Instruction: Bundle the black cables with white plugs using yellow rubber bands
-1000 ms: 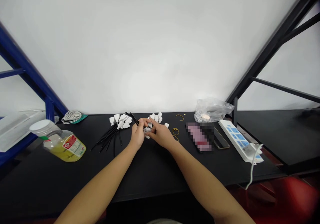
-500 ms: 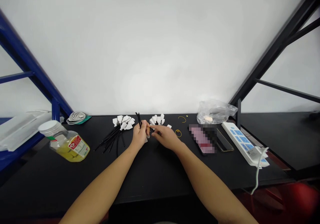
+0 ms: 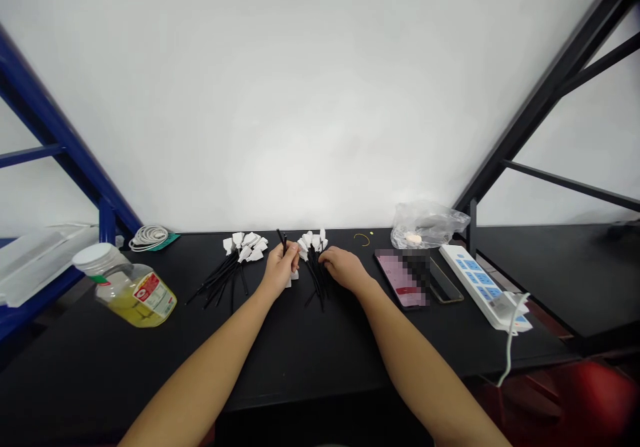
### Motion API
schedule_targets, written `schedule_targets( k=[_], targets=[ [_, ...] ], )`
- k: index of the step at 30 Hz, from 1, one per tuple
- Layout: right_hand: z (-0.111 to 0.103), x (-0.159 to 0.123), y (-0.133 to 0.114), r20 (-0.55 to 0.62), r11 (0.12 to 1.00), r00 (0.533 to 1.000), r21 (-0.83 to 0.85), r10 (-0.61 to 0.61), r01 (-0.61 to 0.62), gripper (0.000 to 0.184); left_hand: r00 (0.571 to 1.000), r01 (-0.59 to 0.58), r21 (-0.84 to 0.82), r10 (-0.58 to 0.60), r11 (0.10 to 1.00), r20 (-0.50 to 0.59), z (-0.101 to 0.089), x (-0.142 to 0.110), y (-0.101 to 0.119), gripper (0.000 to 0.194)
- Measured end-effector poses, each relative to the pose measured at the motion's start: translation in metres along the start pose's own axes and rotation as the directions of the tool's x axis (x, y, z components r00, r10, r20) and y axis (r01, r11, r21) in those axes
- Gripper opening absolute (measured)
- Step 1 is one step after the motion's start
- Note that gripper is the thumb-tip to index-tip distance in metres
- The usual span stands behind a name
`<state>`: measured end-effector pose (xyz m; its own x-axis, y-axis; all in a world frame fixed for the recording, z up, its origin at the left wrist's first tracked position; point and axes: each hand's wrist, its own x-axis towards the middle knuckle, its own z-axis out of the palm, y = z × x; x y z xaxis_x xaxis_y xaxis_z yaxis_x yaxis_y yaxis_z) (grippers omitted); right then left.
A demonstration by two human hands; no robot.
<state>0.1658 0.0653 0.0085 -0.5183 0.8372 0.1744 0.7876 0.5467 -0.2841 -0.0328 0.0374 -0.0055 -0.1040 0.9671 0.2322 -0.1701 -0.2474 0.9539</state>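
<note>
My left hand [image 3: 281,268] is closed around a few thin black cords [image 3: 282,236], whose ends stick up above the thumb. A white tag [image 3: 295,275] shows below its fingers. To its right lies a bundle of black cords with white tags [image 3: 314,267], tags toward the wall. My right hand [image 3: 344,267] is at the right edge of this bundle, fingers curled and fingertips against the cords; what they pinch, if anything, is hidden. Left of my left hand, a second fanned bundle of black cords with white tags [image 3: 225,275] rests on the black table [image 3: 300,360].
At left stand a clear jar with yellow contents [image 3: 156,300] and a coiled white cable [image 3: 149,237]. Rightward are a thin yellow band [image 3: 362,239], a plastic bag [image 3: 431,224], a pink-screened phone [image 3: 400,280], a second phone [image 3: 445,280] and a white power strip [image 3: 483,287].
My right hand has drawn away from my left hand to the right bundle, uncovering its black cords. The looped yellow band beside it no longer shows. My left hand still holds its cords.
</note>
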Motion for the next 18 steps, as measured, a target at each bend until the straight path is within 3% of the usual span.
schedule_targets(
  k=[3, 4, 6, 7, 8, 9, 12, 14, 16, 18],
  targets=[
    [-0.009, -0.002, -0.001, -0.256, 0.987, 0.967, 0.158, 0.003, 0.039, 0.022, 0.999, -0.028, 0.053, 0.029, 0.998, -0.027, 0.0, -0.001, -0.001, 0.034],
    [-0.012, -0.003, -0.003, -0.383, 0.973, 0.923, 0.224, 0.037, 0.054, 0.02, 0.998, -0.056, 0.102, 0.06, 0.993, -0.034, 0.0, -0.002, -0.002, 0.035],
    [-0.016, -0.006, -0.012, -0.6, 0.932, 0.785, 0.352, 0.155, 0.085, 0.02, 0.986, -0.146, 0.231, 0.16, 0.962, -0.042, -0.002, -0.003, -0.003, 0.036],
    [-0.016, -0.008, -0.018, -0.657, 0.91, 0.723, 0.403, 0.214, 0.097, 0.023, 0.975, -0.196, 0.291, 0.217, 0.936, -0.041, -0.003, -0.004, -0.003, 0.037],
    [-0.016, -0.009, -0.025, -0.678, 0.889, 0.691, 0.443, 0.25, 0.113, 0.025, 0.963, -0.241, 0.336, 0.267, 0.91, -0.033, -0.004, -0.005, -0.003, 0.038],
    [-0.014, -0.01, -0.033, -0.666, 0.876, 0.705, 0.463, 0.244, 0.134, 0.026, 0.953, -0.274, 0.361, 0.302, 0.892, -0.023, -0.005, -0.005, -0.003, 0.039],
    [-0.006, -0.011, -0.054, -0.515, 0.867, 0.855, 0.451, 0.058, 0.213, 0.024, 0.959, -0.279, 0.338, 0.28, 0.899, 0.048, -0.007, -0.008, -0.003, 0.044],
    [0.0, -0.01, -0.062, -0.382, 0.841, 0.923, 0.485, -0.043, 0.24, 0.027, 0.97, -0.244, 0.309, 0.225, 0.919, 0.096, -0.007, -0.009, -0.003, 0.048],
    [0.002, -0.008, -0.063, -0.325, 0.819, 0.945, 0.531, -0.043, 0.22, 0.033, 0.976, -0.212, 0.276, 0.187, 0.938, 0.113, -0.006, -0.01, -0.005, 0.052],
    [0.001, -0.005, -0.058, -0.364, 0.831, 0.93, 0.531, 0.047, 0.166, 0.03, 0.979, -0.188, 0.213, 0.166, 0.959, 0.116, -0.006, -0.01, -0.009, 0.058]
  ],
)
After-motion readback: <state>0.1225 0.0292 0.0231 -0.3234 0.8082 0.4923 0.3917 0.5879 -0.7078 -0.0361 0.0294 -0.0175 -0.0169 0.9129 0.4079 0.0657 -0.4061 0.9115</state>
